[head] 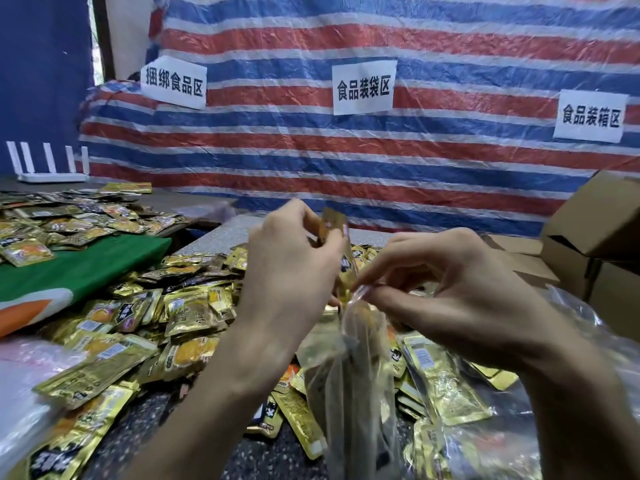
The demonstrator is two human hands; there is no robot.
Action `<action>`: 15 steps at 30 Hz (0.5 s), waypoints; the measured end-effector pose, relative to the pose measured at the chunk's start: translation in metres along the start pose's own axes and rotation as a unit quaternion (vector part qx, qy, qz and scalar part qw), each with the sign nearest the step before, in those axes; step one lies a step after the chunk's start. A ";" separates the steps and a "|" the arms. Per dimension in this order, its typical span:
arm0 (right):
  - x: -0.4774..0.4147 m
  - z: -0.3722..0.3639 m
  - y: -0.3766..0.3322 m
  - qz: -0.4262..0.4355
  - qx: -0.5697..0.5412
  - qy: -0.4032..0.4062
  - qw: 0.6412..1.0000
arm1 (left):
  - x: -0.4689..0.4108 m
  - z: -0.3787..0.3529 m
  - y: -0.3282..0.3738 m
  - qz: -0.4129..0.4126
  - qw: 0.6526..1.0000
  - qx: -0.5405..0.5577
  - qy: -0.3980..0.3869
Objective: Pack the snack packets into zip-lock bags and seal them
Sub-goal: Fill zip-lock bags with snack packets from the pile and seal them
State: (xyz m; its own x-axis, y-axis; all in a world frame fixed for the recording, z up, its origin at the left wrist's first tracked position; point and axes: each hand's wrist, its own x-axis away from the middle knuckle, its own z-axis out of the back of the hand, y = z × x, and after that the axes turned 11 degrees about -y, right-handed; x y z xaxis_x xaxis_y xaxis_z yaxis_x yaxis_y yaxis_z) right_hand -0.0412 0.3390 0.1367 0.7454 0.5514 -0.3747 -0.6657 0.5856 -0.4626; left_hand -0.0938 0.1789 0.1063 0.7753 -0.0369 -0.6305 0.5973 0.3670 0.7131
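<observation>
Step in hand: feeding a packet into the bag.

Left hand [294, 258], centre of frame: grip clamped on a gold snack packet [335, 225], held upright. Its top edge pokes above my fingers and its lower end points at the bag's mouth.

Right hand [450, 282], right of centre: grip pinched on the rim of the clear zip-lock bag [349, 362]. The bag hangs toward bottom centre with what look like packets already inside. Too blurred to count. Its bottom runs out of frame, so I can't tell if it rests on the tabletop [211, 239].

Doing it well, my call:
- I pinch the mouth at one spot only, so it looks narrow. Spread the rim with the right fingers before pushing.
- Lead with the packet's short edge, in line with the bag's length, so corners don't snag the zip track.
- Let it land flat against those inside. A flat stack leaves room to close.
- Keep packet tops below the zip strip, or it likely won't seal.

Supply: loose pile of packets [180, 317] left of centre, more at lower right. Bag not sealed yet.
</observation>
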 end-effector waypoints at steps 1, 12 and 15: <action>-0.001 -0.001 0.001 0.001 0.005 0.011 1.000 | 0.001 -0.002 0.000 0.000 0.999 -0.036 -0.024; 0.003 0.008 0.008 -0.027 0.044 0.101 0.994 | -0.004 0.021 0.002 0.062 0.899 -0.087 -0.424; 0.006 0.011 0.008 -0.042 0.077 0.097 0.991 | -0.003 0.032 0.006 -0.027 0.876 -0.055 -0.478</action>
State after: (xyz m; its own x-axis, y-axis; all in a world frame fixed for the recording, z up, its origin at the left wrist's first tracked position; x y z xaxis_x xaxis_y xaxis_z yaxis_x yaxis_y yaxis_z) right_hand -0.0423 0.3537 0.1394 0.7813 0.3802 -0.4951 -0.5872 0.7166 -0.3763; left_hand -0.0861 0.1518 0.1219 0.5956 -0.7993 -0.0794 0.6552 0.4263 0.6237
